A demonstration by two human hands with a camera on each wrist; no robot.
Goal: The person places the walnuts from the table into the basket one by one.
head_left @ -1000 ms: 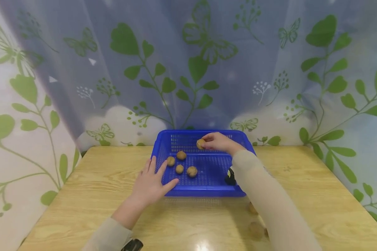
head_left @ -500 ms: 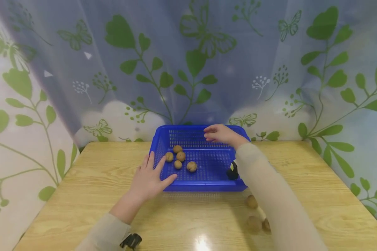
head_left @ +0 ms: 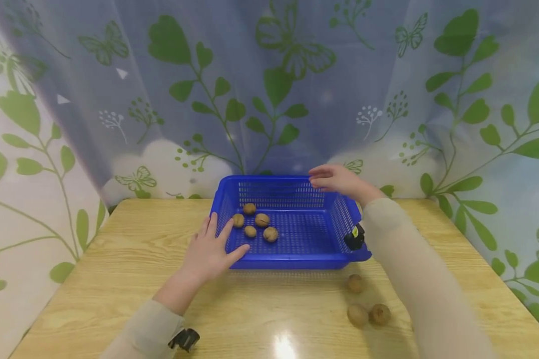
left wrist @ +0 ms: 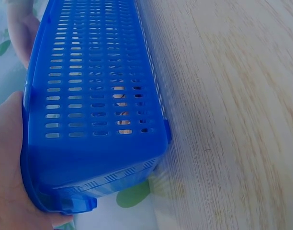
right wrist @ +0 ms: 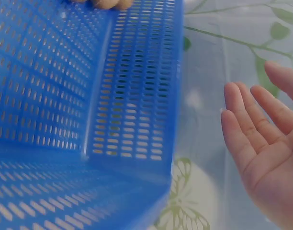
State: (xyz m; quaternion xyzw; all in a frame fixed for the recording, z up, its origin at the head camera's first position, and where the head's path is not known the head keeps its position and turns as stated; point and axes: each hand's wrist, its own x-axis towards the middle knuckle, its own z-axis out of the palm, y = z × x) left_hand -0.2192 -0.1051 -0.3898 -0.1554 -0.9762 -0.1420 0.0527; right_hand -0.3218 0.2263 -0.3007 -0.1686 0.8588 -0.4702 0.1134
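Wooden table before leaf-print curtain, my left hand spread against blue basket near-left corner, five walnuts inside, my right hand spread, empty, above far-right rim.

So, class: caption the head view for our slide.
Left hand steadies a blue basket holding five walnuts; open right hand hovers above.

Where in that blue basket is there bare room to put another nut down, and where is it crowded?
The blue basket has bare floor across its middle and right, between the five walnuts and the right wall. Its left end is crowded: walnuts cluster there, with the left hand resting on that corner. The right hand, open, hovers at the far rim.
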